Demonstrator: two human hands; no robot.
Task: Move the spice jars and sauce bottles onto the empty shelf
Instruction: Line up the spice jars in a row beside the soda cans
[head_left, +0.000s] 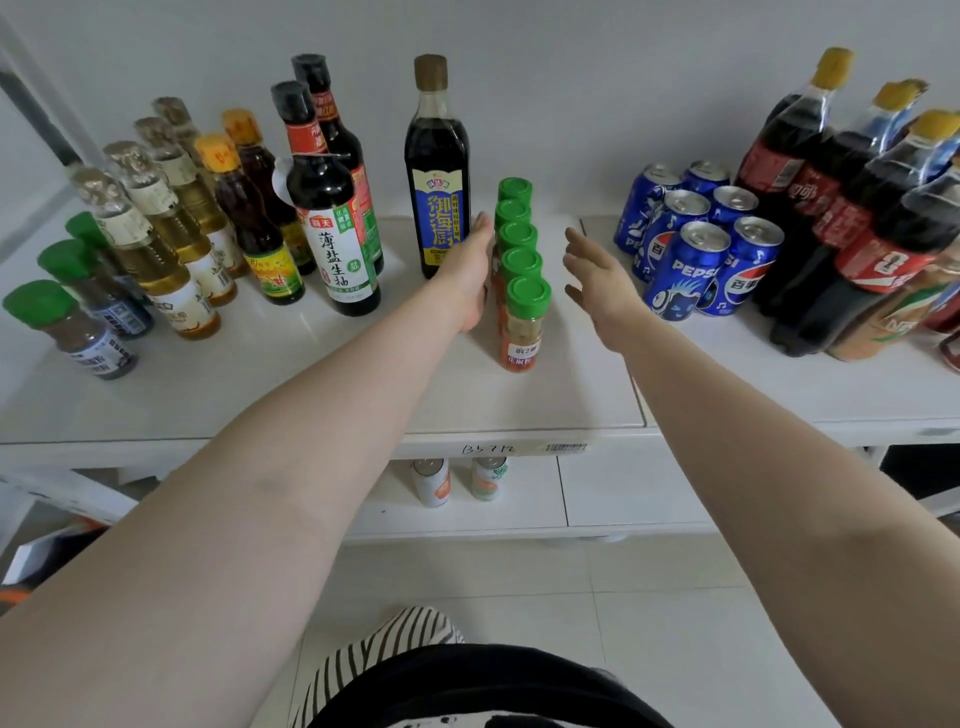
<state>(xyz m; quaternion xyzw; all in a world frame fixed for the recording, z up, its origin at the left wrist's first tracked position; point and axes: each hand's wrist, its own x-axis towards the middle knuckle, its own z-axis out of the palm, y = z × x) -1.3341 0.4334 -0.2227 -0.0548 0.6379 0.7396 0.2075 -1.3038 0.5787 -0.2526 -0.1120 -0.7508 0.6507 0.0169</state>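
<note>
Left hand (470, 275) rests flat-fingered against the row of green-capped spice jars (521, 280) on the shelf (311, 374), grip released; right hand (597, 283) hovers beside them, fingers spread.

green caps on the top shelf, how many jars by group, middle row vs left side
middle row of orange-label jars, between the hands: 5
left-side dark-label jars: 3
total green-capped jars: 8
</note>
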